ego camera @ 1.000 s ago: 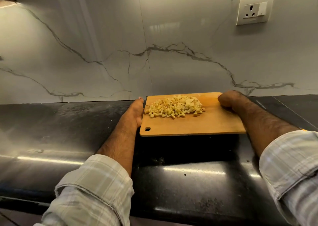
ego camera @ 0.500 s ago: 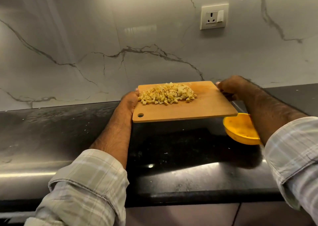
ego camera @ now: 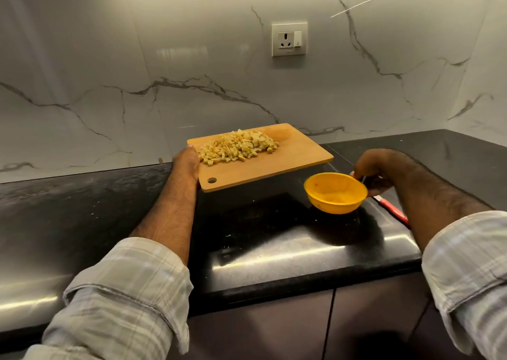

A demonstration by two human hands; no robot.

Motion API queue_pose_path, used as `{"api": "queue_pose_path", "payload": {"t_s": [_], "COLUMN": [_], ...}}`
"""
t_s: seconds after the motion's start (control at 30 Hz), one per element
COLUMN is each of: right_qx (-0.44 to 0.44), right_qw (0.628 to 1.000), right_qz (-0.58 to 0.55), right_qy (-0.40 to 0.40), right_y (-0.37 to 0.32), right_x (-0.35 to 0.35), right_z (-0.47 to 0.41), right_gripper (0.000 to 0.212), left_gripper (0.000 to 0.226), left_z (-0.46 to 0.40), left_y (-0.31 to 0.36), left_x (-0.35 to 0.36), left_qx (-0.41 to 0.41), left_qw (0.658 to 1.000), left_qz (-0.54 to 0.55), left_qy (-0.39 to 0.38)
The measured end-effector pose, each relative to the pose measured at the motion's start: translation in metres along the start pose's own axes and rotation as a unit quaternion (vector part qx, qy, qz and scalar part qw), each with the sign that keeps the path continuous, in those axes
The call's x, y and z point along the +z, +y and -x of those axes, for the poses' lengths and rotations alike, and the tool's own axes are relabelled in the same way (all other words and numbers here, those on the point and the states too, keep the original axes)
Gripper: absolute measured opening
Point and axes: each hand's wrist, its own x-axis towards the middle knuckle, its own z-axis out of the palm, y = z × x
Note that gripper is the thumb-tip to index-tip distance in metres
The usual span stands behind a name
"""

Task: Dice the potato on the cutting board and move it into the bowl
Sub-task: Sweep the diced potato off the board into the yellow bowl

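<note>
Potato, already diced into small pale-yellow cubes, lies heaped on the far left part of the wooden cutting board. From the head camera we see our left hand gripping the board by its left short edge, beside the round hanging hole, with the thumb tip over the top corner; the fingers beneath are hidden. The board is lifted above the black countertop, tilted a little, its right corner reaching toward the orange bowl.

Our right hand pinches the bowl's right rim with curled fingers. The bowl is tipped with its mouth toward the board, and holds no potato; whether its base touches the counter we cannot tell. It sits just below and to the right of the board's near right corner.

Just behind our right forearm, a red-handled knife lies on the counter, its blade hidden by the hand.

Behind everything rises a white marble-veined wall with a switched power socket. Both of our plaid sleeves are rolled above the wrists.
</note>
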Motion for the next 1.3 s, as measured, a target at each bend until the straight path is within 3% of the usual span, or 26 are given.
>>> {"api": "queue_pose_path", "payload": {"t_s": [0.13, 0.23, 0.4, 0.6, 0.77, 0.83, 0.9, 0.97, 1.03, 1.13, 1.23, 1.3], "right_qx": [-0.052, -0.074, -0.105, -0.106, -0.089, -0.157, -0.273, -0.374, -0.427, -0.428, -0.434, -0.439], "right_qw": [0.998, 0.996, 0.991, 0.987, 0.991, 0.987, 0.935, 0.878, 0.868, 0.888, 0.889, 0.889], "right_qz": [-0.017, -0.043, -0.078, -0.081, -0.034, 0.012, 0.038, 0.005, -0.005, 0.019, 0.001, -0.003], "right_qy": [0.002, -0.011, -0.035, -0.095, -0.096, 0.039, 0.222, 0.3, 0.255, 0.167, 0.146, 0.128], "right_y": [-0.013, -0.025, -0.051, -0.082, -0.089, -0.094, -0.099, -0.105, -0.113, -0.129, -0.153, -0.165], "right_x": [0.013, 0.025, 0.049, 0.07, 0.062, 0.047, 0.037, 0.041, 0.053, 0.067, 0.068, 0.068], "right_z": [0.013, 0.021, 0.036, 0.055, 0.075, 0.074, 0.064, 0.052, 0.036, 0.017, 0.002, -0.006], "right_gripper": [0.033, 0.028, 0.016, 0.015, 0.011, 0.02, 0.035, 0.044, 0.067, 0.106, 0.121, 0.118], "left_gripper": [0.029, 0.042, 0.041, 0.04, 0.036, 0.038, 0.04, 0.041, 0.043, 0.042, 0.039, 0.04], "left_z": [0.007, 0.008, 0.006, -0.001, 0.0, -0.001, -0.006, -0.017, -0.032, -0.048, -0.055, -0.066], "left_y": [0.003, 0.004, 0.004, 0.002, -0.002, -0.005, -0.009, -0.014, -0.016, -0.018, -0.019, -0.023], "left_x": [0.004, 0.003, -0.002, -0.002, -0.002, -0.001, 0.002, 0.008, 0.017, 0.025, 0.03, 0.034], "left_qx": [0.013, 0.019, 0.019, 0.019, 0.028, 0.024, 0.022, 0.029, 0.036, 0.034, 0.035, 0.041], "left_qw": [1.0, 0.999, 0.998, 0.997, 0.997, 0.997, 0.997, 0.997, 0.996, 0.994, 0.992, 0.991], "left_qz": [0.017, 0.029, 0.052, 0.07, 0.067, 0.073, 0.067, 0.064, 0.071, 0.085, 0.101, 0.099], "left_qy": [0.021, 0.03, 0.03, 0.032, 0.015, -0.008, -0.022, -0.03, -0.04, -0.06, -0.073, -0.079]}}
